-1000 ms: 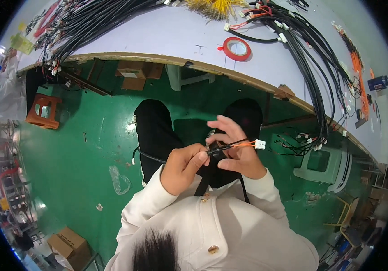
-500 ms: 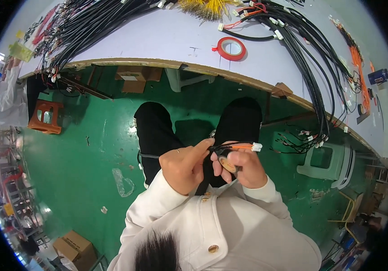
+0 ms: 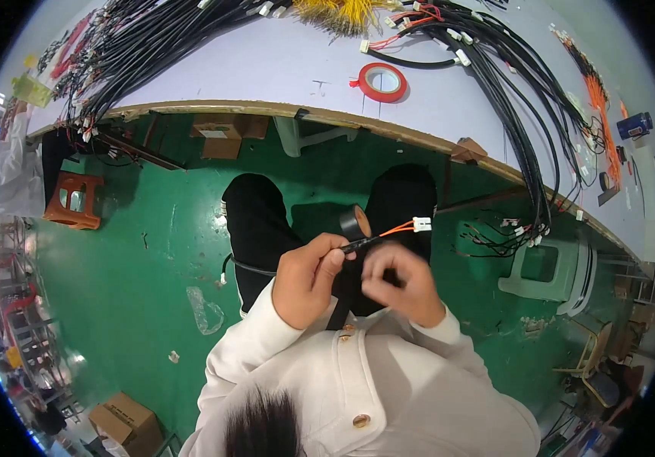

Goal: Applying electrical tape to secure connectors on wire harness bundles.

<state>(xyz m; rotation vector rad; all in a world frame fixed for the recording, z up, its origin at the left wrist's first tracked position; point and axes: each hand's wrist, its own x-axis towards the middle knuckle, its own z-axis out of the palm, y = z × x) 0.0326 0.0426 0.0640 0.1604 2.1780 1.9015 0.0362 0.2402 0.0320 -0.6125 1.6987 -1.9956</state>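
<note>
My left hand (image 3: pixel 308 278) is closed on a black cable (image 3: pixel 358 245) above my lap. Two orange wires (image 3: pixel 397 228) run from the cable's right end to a white connector (image 3: pixel 421 224). A roll of black tape (image 3: pixel 355 223) stands against the far side of the cable, apart from my right hand. My right hand (image 3: pixel 404 282) is just right of and below the cable, its fingers curled and smeared by motion. Whether those fingers pinch anything does not show. The cable's other end (image 3: pixel 225 273) hangs past my left thigh with a small light connector.
On the white table (image 3: pixel 266 68) ahead lie a red tape roll (image 3: pixel 383 82), black cable bundles (image 3: pixel 167 53), yellow wires (image 3: pixel 335 14) and orange wires (image 3: pixel 600 107). An orange stool (image 3: pixel 75 199) is at left, a pale green stool (image 3: pixel 544 266) at right. A person's sleeve (image 3: pixel 11 171) shows far left.
My right hand has let go of the black tape roll and moved slightly down. The roll now stands at the cable's far side. The connector end has shifted left and up.
</note>
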